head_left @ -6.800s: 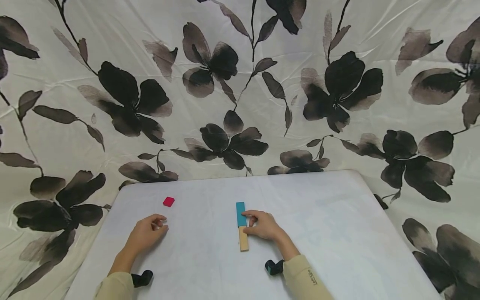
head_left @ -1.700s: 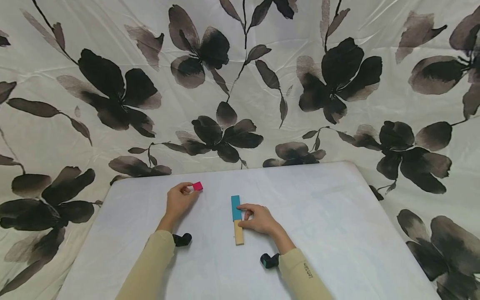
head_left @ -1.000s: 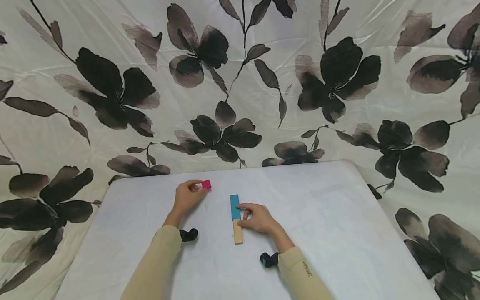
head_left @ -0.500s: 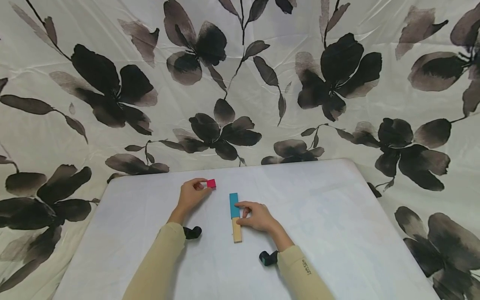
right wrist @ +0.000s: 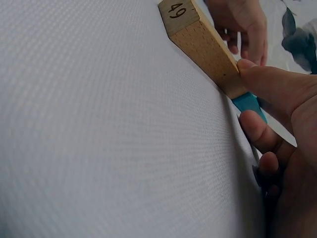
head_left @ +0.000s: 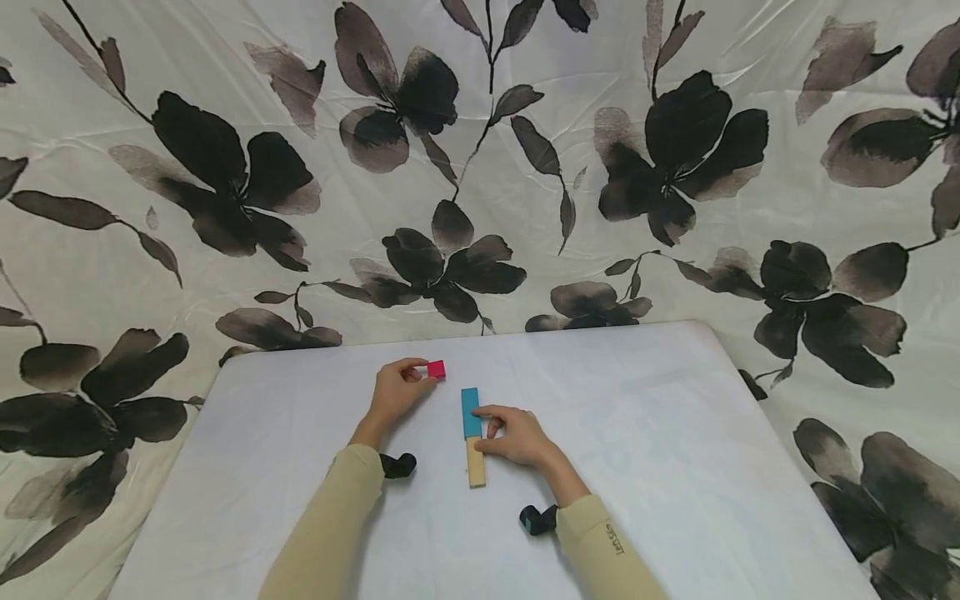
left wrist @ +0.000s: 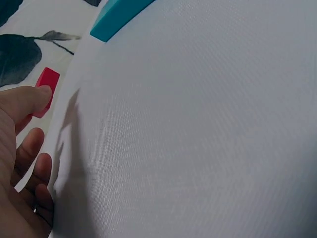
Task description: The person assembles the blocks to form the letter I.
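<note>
My left hand pinches a small red block between thumb and fingertips, near the far side of the table. In the left wrist view the red block is held above the cloth, its shadow falling below. To its right, a blue block and a plain wooden block lie end to end in a line. My right hand touches them from the right, index finger at the blue one and thumb at the wooden one. A printed number shows on the end of the wooden block in the right wrist view.
A white cloth covers the table. Behind its far edge hangs a white curtain with dark flowers. A black wrist camera sits on the left wrist and another black wrist camera on the right.
Earlier the red block lay on the table beside my left hand. Now my left hand holds it and has carried it right, close to the blue block. My right hand keeps its place.
</note>
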### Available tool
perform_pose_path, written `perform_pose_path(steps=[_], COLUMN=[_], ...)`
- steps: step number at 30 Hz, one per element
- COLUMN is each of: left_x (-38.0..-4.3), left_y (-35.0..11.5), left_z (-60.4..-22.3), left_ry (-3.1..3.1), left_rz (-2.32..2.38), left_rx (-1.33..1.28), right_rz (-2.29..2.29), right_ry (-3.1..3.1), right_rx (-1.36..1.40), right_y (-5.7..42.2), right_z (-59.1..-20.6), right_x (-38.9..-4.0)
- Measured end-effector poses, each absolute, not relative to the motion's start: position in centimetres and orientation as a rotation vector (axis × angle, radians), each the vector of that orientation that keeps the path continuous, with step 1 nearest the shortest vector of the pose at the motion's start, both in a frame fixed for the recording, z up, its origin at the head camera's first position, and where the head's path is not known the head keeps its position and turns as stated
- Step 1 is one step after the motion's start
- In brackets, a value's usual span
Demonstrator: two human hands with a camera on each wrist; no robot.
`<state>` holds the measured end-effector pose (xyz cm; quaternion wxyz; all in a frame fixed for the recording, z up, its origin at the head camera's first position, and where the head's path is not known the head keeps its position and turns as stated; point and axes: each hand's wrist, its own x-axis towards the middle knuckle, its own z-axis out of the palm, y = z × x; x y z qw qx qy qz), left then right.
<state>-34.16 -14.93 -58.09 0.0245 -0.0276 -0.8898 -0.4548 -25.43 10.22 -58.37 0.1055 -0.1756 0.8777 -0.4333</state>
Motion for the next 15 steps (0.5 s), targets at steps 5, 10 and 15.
perform_pose_path(steps=[5,10,15], left_x=[-34.2,-34.2,-34.3], left_y=[-14.4,-14.0,-13.6], left_z=[-58.1,-58.2,-58.1], left_ry=[-2.745,-2.744,-2.757], left_rz=[-1.417,-1.416,-1.411], left_rx=[-0.102,-0.092,-0.088], right_rz=[-1.275,-1.275,-1.271], right_ry=[2.593,2.591,2.592], right_rx=[-0.522,-0.532,-0.527], right_y=[10.3,10.3,10.3], right_z=[-58.3,-58.2,-58.1], right_x=[-25.4,-25.4,-25.5])
